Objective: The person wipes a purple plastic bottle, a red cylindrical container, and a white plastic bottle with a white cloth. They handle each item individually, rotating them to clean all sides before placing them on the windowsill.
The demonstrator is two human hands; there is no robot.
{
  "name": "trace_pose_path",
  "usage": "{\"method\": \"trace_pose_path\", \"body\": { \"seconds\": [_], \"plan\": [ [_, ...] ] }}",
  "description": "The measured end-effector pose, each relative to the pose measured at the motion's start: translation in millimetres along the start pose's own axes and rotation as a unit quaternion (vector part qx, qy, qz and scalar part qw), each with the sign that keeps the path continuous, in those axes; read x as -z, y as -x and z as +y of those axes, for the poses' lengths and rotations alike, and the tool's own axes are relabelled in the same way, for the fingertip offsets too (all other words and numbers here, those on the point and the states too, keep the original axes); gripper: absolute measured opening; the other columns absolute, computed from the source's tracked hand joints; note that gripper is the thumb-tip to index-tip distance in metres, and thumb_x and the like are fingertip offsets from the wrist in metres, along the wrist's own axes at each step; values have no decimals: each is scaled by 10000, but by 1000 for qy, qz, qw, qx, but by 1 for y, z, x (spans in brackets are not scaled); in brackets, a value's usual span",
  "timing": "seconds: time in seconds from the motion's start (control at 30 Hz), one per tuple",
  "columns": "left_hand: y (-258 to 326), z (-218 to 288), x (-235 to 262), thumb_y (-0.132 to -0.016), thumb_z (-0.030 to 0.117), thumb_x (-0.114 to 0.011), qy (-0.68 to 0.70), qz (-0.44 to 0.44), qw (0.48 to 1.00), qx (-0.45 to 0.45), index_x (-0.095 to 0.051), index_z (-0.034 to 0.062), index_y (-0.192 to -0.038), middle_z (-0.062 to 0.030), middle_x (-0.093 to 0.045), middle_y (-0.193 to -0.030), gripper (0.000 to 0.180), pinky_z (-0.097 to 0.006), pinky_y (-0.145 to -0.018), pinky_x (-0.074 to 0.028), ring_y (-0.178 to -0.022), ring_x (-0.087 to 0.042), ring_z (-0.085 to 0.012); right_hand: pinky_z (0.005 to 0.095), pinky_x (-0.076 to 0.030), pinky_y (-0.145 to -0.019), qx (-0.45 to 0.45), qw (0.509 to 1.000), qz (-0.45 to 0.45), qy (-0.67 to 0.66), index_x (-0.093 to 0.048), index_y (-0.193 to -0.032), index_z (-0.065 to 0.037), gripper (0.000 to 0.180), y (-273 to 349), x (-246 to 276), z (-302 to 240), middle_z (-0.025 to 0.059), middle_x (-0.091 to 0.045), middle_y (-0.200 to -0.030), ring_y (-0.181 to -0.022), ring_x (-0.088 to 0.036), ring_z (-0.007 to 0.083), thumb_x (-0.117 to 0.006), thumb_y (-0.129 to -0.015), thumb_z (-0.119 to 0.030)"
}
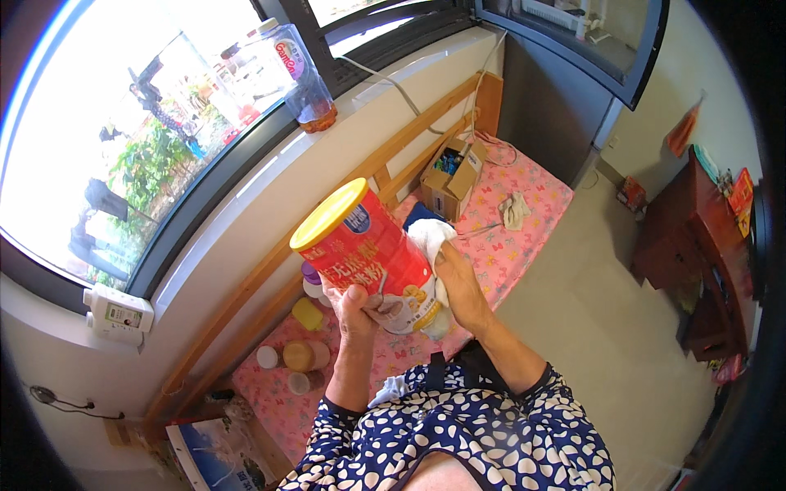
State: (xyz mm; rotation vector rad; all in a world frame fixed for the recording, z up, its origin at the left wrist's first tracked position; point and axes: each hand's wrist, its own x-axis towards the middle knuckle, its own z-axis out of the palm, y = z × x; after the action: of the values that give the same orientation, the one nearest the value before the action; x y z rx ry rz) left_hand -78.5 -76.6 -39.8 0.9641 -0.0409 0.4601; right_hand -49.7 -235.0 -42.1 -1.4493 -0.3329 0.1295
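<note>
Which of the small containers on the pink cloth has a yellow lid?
The small yellow-lidded jar nearest the wooden rail; the white-capped bottles beside it have pale lids.

The red cylindrical tin with a yellow lid (366,254) sits between the left hand (358,309) and the right hand (460,286), above the pink patterned bed (508,237); small lidded jars (303,353) stand left of it, an open brown cardboard box (452,180) behind

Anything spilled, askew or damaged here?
Nothing spilled or damaged that I can see. The red can is tilted, but the left hand holds it while the right hand presses a white cloth against it. A crumpled cloth lies loose on the pink cover.
</note>
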Motion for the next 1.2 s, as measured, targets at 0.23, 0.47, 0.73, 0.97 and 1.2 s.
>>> {"method": "trace_pose_path", "body": {
  "seconds": [0.23, 0.47, 0.73, 0.97, 1.2],
  "plan": [
    [0, 4, -10, -701, 368, -726, -3, 28, 1000, 3, -436, 29, -1210, -115, -594, -1064, 677, -347, -756, -561, -884, -639, -222, 444, -310, -999, 268, 929, 82, 241, -482, -1212, 13, 418, 28, -16, -4, 257, -367, -1300, -1151, -399, 405, -505, -907, -271],
    [5, 4, -19, -678, 371, -747, -18, 27, 999, -5, -421, 40, -1198, -91, -592, -1027, 697, -324, -734, -557, -831, -638, -198, 475, -383, -887, 337, 847, 110, 396, -550, -1139, 10, 406, 35, -23, -26, 217, -452, -1281, -1090, -451, 386, -593, -829, -248],
    [22, -9, -8, -606, 299, -854, 15, -31, 998, 56, -300, 73, -1361, -95, -535, -1208, 963, -364, -904, -504, -1067, -577, -209, 423, -336, -969, 287, 925, 75, 238, -451, -1250, 48, 422, 0, -7, -46, 219, -429, -1254, -1108, -447, 367, -439, -965, -262],
    [21, -9, -19, -641, 202, -830, 2, -27, 997, 71, -348, 91, -1326, -66, -547, -1199, 845, -344, -914, -487, -1089, -566, -183, 460, -333, -974, 321, 906, 102, 256, -521, -1171, 35, 360, -9, -5, -37, 246, -407, -1268, -1124, -415, 402, -556, -859, -142],
    [19, -14, -8, -633, 209, -859, 20, -15, 998, 63, -358, 103, -1333, -52, -535, -1231, 868, -342, -973, -440, -1128, -534, -170, 464, -360, -957, 410, 820, -3, 400, -651, -1082, -113, 405, -2, -10, -57, 170, -427, -1283, -1112, -419, 373, -678, -678, -134]
  ]
}}
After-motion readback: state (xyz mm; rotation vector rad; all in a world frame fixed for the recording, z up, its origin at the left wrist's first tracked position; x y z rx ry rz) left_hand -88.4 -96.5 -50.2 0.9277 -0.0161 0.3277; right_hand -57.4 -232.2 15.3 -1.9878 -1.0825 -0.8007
